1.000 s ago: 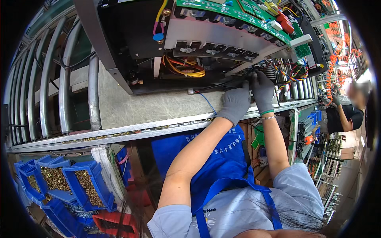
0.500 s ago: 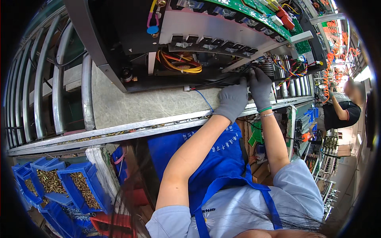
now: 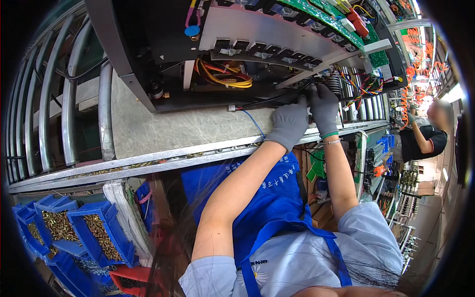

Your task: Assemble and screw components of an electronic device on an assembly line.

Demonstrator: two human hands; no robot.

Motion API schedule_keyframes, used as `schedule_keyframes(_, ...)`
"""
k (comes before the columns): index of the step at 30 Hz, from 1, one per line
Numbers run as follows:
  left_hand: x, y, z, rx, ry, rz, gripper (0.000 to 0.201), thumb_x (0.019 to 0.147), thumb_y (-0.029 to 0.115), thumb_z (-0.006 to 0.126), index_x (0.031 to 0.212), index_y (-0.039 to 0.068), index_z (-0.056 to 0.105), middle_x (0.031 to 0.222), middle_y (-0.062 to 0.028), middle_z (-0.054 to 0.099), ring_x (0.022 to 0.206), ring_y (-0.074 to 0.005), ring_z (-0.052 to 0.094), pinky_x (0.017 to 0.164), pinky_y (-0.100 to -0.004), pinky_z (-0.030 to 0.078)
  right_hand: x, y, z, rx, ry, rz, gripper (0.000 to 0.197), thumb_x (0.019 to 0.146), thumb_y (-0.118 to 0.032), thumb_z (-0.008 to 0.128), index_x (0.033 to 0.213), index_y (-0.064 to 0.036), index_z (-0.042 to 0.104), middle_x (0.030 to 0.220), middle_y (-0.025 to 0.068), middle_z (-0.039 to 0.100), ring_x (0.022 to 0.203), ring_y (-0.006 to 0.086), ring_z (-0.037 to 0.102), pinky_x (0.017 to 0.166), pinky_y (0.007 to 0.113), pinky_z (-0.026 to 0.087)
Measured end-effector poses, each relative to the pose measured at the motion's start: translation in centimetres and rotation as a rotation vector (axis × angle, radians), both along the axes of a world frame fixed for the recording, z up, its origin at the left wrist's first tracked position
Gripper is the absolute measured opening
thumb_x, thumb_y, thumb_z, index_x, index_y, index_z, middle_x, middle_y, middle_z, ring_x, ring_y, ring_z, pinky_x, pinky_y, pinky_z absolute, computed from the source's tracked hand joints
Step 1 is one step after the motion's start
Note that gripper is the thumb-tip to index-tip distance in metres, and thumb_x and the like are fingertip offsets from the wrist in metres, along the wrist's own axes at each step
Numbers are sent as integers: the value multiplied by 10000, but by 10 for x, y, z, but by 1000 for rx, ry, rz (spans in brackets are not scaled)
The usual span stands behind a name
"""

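Both my hands wear grey gloves and work close together at the front lower edge of an open black metal chassis (image 3: 173, 105). My left hand (image 3: 291, 121) is closed, its fingertips at a black cable (image 3: 267, 100). Just to its right my right hand (image 3: 324, 109) is closed too, fingertips pinched at the same cable beside a coiled grey part (image 3: 332, 85). The cable runs left to a small white connector (image 3: 231, 108). From near that connector a thin blue wire (image 3: 253, 122) leads down toward my left wrist. The exact grip point is partly hidden by my fingers.
Inside the chassis are a yellow-orange wire bundle (image 3: 225, 76) and a green circuit board (image 3: 316, 15). Metal rollers (image 3: 69, 114) lie left of the grey work board (image 3: 158, 133). Blue bins of screws (image 3: 101, 237) stand lower left. A person (image 3: 420, 133) works far right.
My hands stay at nearly the same place on the cable, with only slight finger movement. The whole view has shifted a little. The person at right has moved slightly.
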State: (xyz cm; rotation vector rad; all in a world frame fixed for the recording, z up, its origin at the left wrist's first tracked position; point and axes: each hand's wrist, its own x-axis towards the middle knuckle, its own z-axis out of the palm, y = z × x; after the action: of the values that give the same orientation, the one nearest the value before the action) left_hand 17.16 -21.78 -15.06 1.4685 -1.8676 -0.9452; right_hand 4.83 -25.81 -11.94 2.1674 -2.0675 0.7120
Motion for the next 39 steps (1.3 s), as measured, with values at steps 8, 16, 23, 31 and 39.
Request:
schedule_keyframes(8, 0, -2, 1, 18, 2, 0, 306, 846, 226, 537, 1120, 93, 560, 721, -152, 667, 666, -332, 670, 600, -463, 528, 1, 0, 4, 6, 52, -22, 277, 902, -287, 586, 946, -28, 674, 764, 186, 658, 721, 358, 652, 636, 405, 498)
schedule_keyframes(16, -1, -3, 0, 15, -4, -23, 320, 844, 219, 535, 1134, 86, 561, 731, -154, 671, 674, -326, 672, 589, -458, 522, -4, -3, -2, 1, 20, -21, 263, 895, -270, 590, 966, -34, 682, 767, 183, 662, 708, 347, 655, 639, 401, 500)
schedule_keyframes(23, -1, -1, -1, 1, 22, -3, 286, 845, 207, 524, 1099, 83, 570, 716, -147, 669, 669, -322, 673, 578, -455, 517, -4, -4, -5, -11, 20, -1, 268, 896, -281, 586, 936, -35, 684, 760, 184, 655, 709, 350, 652, 631, 407, 495)
schedule_keyframes(31, 2, -1, 3, -1, 20, -42, 248, 825, 157, 536, 1039, 33, 545, 799, -161, 692, 729, -322, 694, 585, -453, 533, 2, 0, 9, 92, 88, -23, 298, 912, -310, 561, 955, -42, 683, 785, 185, 659, 755, 365, 647, 663, 420, 496)
schedule_keyframes(39, 8, -2, 7, 3, 31, -58, 278, 829, 181, 532, 1055, 22, 561, 754, -163, 686, 690, -320, 688, 574, -438, 529, -16, 0, 20, 15, 406, 391, 286, 928, -266, 544, 1017, -21, 661, 884, 204, 669, 697, 313, 645, 626, 394, 504)
